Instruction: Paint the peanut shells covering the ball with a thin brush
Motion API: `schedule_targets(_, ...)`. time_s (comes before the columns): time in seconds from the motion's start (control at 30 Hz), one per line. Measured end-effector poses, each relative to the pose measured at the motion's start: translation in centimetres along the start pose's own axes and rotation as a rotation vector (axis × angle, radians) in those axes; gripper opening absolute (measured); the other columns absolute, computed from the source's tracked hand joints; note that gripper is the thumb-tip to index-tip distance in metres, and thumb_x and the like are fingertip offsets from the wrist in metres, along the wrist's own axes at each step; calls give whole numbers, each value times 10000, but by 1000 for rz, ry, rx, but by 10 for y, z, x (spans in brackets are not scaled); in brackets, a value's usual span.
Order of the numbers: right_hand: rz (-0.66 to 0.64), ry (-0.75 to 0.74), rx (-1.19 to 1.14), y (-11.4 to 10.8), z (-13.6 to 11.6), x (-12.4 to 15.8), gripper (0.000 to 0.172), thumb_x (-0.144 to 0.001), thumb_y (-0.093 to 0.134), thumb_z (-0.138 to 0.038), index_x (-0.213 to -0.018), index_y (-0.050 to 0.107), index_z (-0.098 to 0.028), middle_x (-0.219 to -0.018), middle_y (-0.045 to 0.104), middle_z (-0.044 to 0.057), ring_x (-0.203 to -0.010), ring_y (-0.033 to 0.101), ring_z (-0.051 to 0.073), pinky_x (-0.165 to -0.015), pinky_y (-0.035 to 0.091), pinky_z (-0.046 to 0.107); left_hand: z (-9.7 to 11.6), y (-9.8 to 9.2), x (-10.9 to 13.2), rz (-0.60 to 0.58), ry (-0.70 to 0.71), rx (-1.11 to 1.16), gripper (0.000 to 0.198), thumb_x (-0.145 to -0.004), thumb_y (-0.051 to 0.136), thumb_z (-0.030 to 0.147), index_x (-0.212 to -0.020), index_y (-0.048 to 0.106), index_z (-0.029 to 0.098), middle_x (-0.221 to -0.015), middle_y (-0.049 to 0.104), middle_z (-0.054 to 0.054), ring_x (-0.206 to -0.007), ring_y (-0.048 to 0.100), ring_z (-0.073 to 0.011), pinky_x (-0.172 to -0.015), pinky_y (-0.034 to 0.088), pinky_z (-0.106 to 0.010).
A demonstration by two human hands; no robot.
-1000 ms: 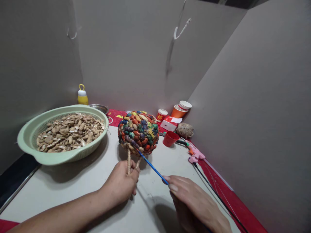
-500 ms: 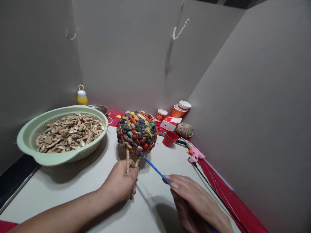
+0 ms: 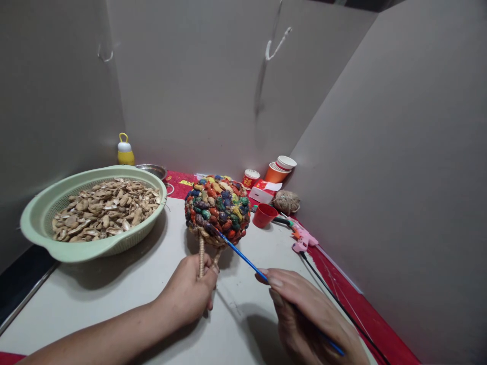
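Observation:
A round ball (image 3: 216,205) covered in peanut shells painted red, blue, green, yellow and purple is held up over the white tabletop (image 3: 125,299). Below it hangs a twisted cord handle (image 3: 201,257), and my left hand (image 3: 192,289) is closed around this cord. My right hand (image 3: 304,309) pinches a thin blue paintbrush (image 3: 243,257). The brush's tip touches the lower front of the ball, among dark purple and red shells. Part of the handle is hidden inside my left fist.
A green colander (image 3: 95,253) of plain peanut shells stands left. To the right are a red cup (image 3: 265,215), a twine ball (image 3: 287,202), a pink glue gun (image 3: 304,238) with a black cord, and stacked paper cups (image 3: 279,170). A yellow bottle (image 3: 125,152) stands behind the colander.
The ball has turned slightly and shifted a little to the right in view. The brush tip has slid slightly right along its lower edge, and my right hand has moved with it.

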State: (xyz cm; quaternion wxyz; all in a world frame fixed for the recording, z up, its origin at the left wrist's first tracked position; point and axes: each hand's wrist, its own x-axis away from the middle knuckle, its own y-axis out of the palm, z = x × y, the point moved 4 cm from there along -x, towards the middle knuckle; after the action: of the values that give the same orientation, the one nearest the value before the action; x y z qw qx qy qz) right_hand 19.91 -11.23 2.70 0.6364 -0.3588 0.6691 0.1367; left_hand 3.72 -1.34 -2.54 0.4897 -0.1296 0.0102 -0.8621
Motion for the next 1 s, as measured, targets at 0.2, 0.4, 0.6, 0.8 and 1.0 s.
schedule_targets(0.2, -1, 43, -24, -3, 1, 1, 423, -829, 689, 69, -1163, 736, -188, -969, 806, 45, -848, 802, 201, -775, 692, 343, 4, -3, -1, 18, 0, 54, 251, -915, 534, 418, -746, 478, 241, -438, 493, 76, -332, 408, -94, -388, 321, -201)
schedule_targets(0.4, -26, -14, -14, -7, 0, 0, 336, -831, 671, 76, -1080, 729, -142, -917, 804, 48, -866, 806, 198, -808, 687, 320, 6, -6, -2, 35, -6, 79, 273, -897, 570, 444, -737, 492, 236, -435, 498, 67, -374, 466, -112, -407, 346, -207)
schedule_targets(0.6, -71, -47, -40, -6, 1, 1, 447, -828, 660, 86, -1203, 712, -152, -978, 814, 54, -911, 810, 216, -823, 692, 344, 8, -3, 1, 12, -34, 55, 278, -913, 551, 445, -739, 492, 237, -419, 491, 65, -362, 430, -107, -404, 343, -209)
schedule_targets(0.8, -39, -49, -53, -2, 0, 1, 437, -829, 656, 96, -1194, 720, -136, -983, 803, 56, -921, 806, 204, -835, 682, 322, 3, 2, 2, -6, -31, 22, 232, -917, 517, 407, -764, 510, 233, -424, 495, 62, -366, 430, -110, -412, 350, -214)
schedule_targets(1.0, -37, 1, -29, -3, 2, 2, 392, -826, 672, 82, -1135, 732, -152, -975, 803, 54, -883, 806, 203, -814, 689, 329, 4, -2, 0, 12, -12, 57, 255, -909, 530, 438, -755, 487, 238, -431, 488, 69, -369, 441, -107, -408, 337, -212)
